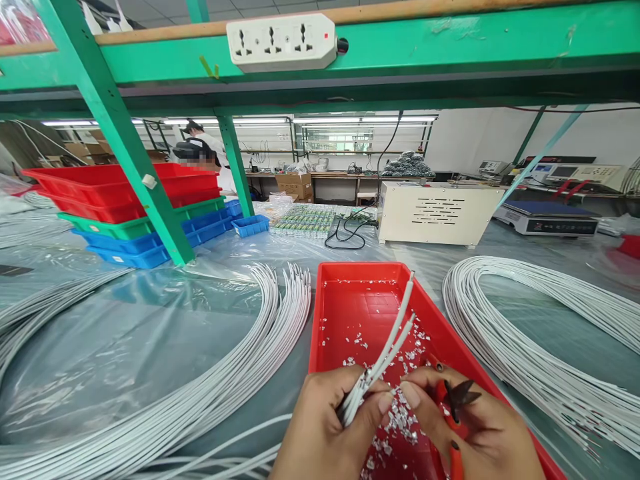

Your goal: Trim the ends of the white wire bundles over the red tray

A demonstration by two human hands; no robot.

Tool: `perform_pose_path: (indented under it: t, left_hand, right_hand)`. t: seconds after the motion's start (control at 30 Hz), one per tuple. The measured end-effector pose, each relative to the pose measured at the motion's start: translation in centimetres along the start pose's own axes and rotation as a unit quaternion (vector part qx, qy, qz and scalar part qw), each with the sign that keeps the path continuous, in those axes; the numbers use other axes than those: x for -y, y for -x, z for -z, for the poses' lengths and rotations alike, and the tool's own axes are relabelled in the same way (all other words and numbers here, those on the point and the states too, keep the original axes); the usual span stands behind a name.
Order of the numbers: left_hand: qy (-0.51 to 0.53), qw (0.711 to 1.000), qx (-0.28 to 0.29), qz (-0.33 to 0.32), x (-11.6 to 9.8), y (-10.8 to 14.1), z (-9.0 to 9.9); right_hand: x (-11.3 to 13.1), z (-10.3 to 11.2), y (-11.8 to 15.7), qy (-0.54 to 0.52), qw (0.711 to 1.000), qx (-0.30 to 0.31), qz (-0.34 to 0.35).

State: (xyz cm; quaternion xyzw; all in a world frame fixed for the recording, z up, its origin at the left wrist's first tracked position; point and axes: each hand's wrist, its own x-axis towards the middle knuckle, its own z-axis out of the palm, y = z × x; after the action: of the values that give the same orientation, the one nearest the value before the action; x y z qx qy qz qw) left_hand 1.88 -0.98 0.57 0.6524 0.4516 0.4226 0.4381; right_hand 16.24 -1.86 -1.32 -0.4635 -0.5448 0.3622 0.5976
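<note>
My left hand (340,420) is closed around several white cables (395,340), whose ends point up and away over a red tray (363,320). Red-handled cutters (455,407) with dark blades rest in my right hand (475,427), partly hidden by its fingers. The thumb and forefinger of that hand pinch together close to the left thumb, beside the cables; whatever is between those fingertips is too small to tell. Small silvery scraps (400,420) lie scattered in the tray beneath both hands.
Bundles of white cable curve at the left (225,380) and right (500,327) of the tray. Stacked coloured trays (125,227) stand behind a green post. A beige box (435,213) and a scale (545,217) sit farther back. Another person (200,150) is in the background.
</note>
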Motion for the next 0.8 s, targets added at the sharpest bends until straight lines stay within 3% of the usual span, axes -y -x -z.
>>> perform_pose_path:
  t: [0.1, 0.2, 0.37, 0.57, 0.67, 0.8]
  left_hand:
    - [0.037, 0.999, 0.011, 0.016, 0.0, 0.0, 0.0]
    - [0.073, 0.996, 0.035, 0.03, 0.0, 0.0, 0.1]
    - [0.144, 0.987, 0.073, 0.023, 0.2, -0.3, 0.2]
    - [0.209, 0.97, 0.122, 0.001, 0.1, -0.6, -0.1]
    - [0.209, 0.973, 0.093, 0.015, -0.2, -0.6, 0.0]
    - [0.146, 0.985, -0.006, 0.095, -0.5, -0.6, 0.4]
  right_hand:
    - [0.0, 0.1, -0.1, -0.024, 0.999, 0.011, -0.038]
    - [-0.3, 0.2, -0.3, -0.089, 0.986, 0.047, -0.136]
    - [-1.4, 0.3, -1.1, -0.223, 0.935, 0.16, -0.227]
    - [-1.7, -0.1, -1.1, -0.338, 0.877, 0.178, -0.293]
    - [-1.3, 0.1, -1.1, -0.286, 0.904, 0.162, -0.273]
    - [-0.8, 0.6, -1.1, -0.049, 0.981, 0.085, -0.169]
